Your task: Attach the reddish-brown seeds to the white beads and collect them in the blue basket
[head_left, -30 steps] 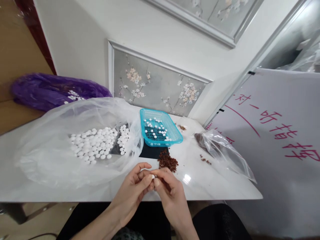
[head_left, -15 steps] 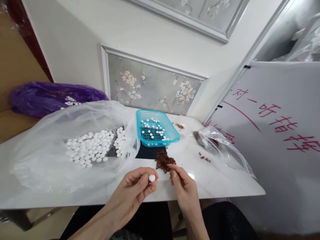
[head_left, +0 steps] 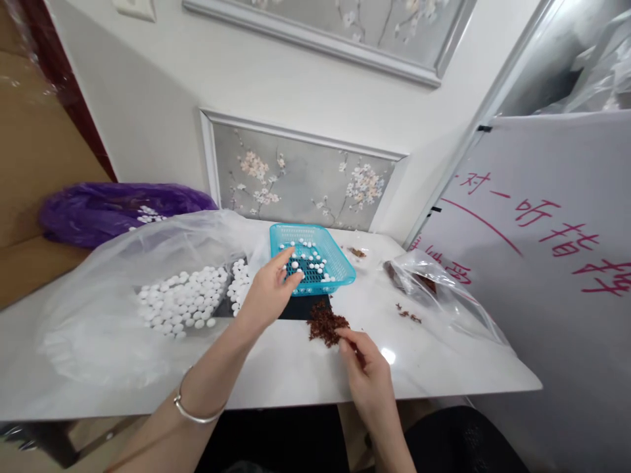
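My left hand (head_left: 272,284) reaches over the near left edge of the blue plastic basket (head_left: 342,269), thumb and fingers apart. A white ball (head_left: 294,265) shows between the fingertips, not gripped by them. Several more small white balls lie scattered on the basket's floor. My right hand (head_left: 367,361) is at the near right side of a pile of reddish-brown dried bits (head_left: 325,325), thumb and index finger pinched together. Whatever is between those fingertips is too small to make out.
A clear plastic bag (head_left: 98,315) full of white balls covers the table's left side, with a purple bag (head_left: 93,210) behind it. A second clear bag (head_left: 458,302) with brown material lies right, near a few loose brown bits (head_left: 409,315). A whiteboard (head_left: 552,315) stands at right.
My left hand has moved from the table's front edge up and forward to the basket, and its fingers have opened from the white ball. My right hand stays by the brown pile.
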`<state>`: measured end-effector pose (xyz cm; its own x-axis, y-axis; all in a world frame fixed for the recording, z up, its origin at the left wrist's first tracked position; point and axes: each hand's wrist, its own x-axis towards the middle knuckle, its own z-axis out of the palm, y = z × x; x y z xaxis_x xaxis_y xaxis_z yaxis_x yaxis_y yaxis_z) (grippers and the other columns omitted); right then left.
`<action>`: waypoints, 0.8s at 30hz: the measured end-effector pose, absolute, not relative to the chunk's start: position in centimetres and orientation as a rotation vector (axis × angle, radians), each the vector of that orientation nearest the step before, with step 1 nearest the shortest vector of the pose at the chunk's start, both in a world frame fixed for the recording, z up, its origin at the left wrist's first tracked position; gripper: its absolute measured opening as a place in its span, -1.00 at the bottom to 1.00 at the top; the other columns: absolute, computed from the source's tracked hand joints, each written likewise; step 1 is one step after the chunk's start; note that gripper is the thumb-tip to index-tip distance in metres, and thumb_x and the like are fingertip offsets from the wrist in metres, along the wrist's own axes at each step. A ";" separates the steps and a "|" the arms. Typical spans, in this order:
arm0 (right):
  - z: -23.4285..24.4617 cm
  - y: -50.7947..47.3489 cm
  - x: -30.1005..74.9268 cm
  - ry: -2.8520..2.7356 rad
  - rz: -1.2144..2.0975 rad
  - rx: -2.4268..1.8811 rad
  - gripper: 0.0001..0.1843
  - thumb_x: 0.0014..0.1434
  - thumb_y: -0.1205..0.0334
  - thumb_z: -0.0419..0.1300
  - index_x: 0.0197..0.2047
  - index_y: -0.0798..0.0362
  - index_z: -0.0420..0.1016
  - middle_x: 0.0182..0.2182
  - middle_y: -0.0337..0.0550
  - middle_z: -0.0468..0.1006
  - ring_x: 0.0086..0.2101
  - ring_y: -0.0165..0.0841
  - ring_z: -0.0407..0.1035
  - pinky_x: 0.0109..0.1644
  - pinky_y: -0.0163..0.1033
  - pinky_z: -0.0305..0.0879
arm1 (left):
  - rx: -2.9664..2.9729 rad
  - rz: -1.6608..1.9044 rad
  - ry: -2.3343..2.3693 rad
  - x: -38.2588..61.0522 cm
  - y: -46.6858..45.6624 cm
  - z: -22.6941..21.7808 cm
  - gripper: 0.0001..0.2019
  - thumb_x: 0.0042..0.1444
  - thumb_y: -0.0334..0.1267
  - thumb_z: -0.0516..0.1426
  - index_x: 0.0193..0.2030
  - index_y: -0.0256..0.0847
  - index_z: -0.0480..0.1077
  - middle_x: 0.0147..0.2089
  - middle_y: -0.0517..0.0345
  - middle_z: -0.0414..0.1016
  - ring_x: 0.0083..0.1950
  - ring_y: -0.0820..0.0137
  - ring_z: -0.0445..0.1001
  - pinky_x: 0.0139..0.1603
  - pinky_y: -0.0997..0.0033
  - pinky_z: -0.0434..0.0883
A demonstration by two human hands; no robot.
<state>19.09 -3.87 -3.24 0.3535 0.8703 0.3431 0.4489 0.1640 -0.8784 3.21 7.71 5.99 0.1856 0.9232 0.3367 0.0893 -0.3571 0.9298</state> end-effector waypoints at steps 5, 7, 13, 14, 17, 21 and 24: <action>-3.6 -3.3 18.3 -1.473 0.229 -1.674 -0.77 0.16 0.27 0.05 -0.21 0.05 0.53 -0.25 -0.07 0.50 -0.31 -0.27 0.42 -0.22 -0.21 0.33 | 2.142 0.971 1.325 -2.7 7.4 7.1 -0.63 0.13 -0.16 0.00 0.02 -0.16 0.45 0.06 0.02 0.52 0.06 0.15 0.44 0.07 0.21 0.30; -3.7 -3.2 18.0 -1.495 0.157 -1.740 -0.79 0.16 0.28 0.05 -0.30 0.01 0.54 -0.31 -0.10 0.51 -0.30 -0.23 0.41 -0.21 -0.17 0.30 | 2.249 0.807 1.447 -5.3 6.7 6.7 -0.69 0.13 -0.20 -0.01 -0.12 -0.12 0.52 -0.08 0.06 0.59 -0.05 0.15 0.49 -0.04 0.25 0.32; -3.5 -3.3 17.3 -1.482 0.108 -1.755 -0.80 0.15 0.27 0.07 -0.41 -0.02 0.50 -0.40 -0.11 0.48 -0.35 -0.20 0.36 -0.30 -0.16 0.22 | 2.347 0.553 1.495 -7.9 5.9 4.8 -0.74 -0.04 -0.41 0.01 -0.37 -0.11 0.52 -0.31 0.09 0.58 -0.22 0.19 0.49 -0.21 0.37 0.28; -3.4 -3.3 17.2 -1.477 0.103 -1.747 -0.81 0.15 0.26 0.07 -0.41 -0.02 0.50 -0.40 -0.11 0.48 -0.36 -0.21 0.36 -0.32 -0.17 0.22 | 2.357 0.517 1.486 -7.7 5.9 4.7 -0.74 -0.05 -0.44 0.00 -0.41 -0.11 0.50 -0.34 0.10 0.57 -0.25 0.21 0.48 -0.24 0.39 0.26; -3.1 -3.6 17.0 -1.439 0.131 -1.662 -0.80 0.18 0.23 0.06 -0.40 -0.01 0.47 -0.33 -0.10 0.48 -0.36 -0.25 0.37 -0.32 -0.21 0.24 | 2.366 0.494 1.488 -6.9 5.9 4.4 -0.73 -0.08 -0.50 -0.03 -0.45 -0.13 0.44 -0.36 0.12 0.52 -0.29 0.26 0.45 -0.30 0.42 0.22; -2.8 -4.0 16.8 -1.325 0.314 -1.579 -0.82 0.20 0.16 0.07 -0.37 0.02 0.42 -0.39 -0.14 0.47 -0.40 -0.30 0.33 -0.30 -0.25 0.26 | 2.362 0.524 1.518 -6.6 5.9 4.0 -0.75 -0.05 -0.51 -0.05 -0.42 -0.15 0.39 -0.32 0.10 0.48 -0.29 0.27 0.42 -0.31 0.39 0.20; -2.7 -4.1 16.7 -1.237 0.535 -1.530 -0.82 0.20 0.12 0.09 -0.34 0.03 0.41 -0.48 -0.21 0.43 -0.44 -0.34 0.30 -0.33 -0.29 0.25 | 2.369 0.530 1.522 -6.7 5.9 3.9 -0.77 0.02 -0.47 -0.06 -0.43 -0.16 0.37 -0.34 0.10 0.45 -0.32 0.27 0.40 -0.29 0.35 0.20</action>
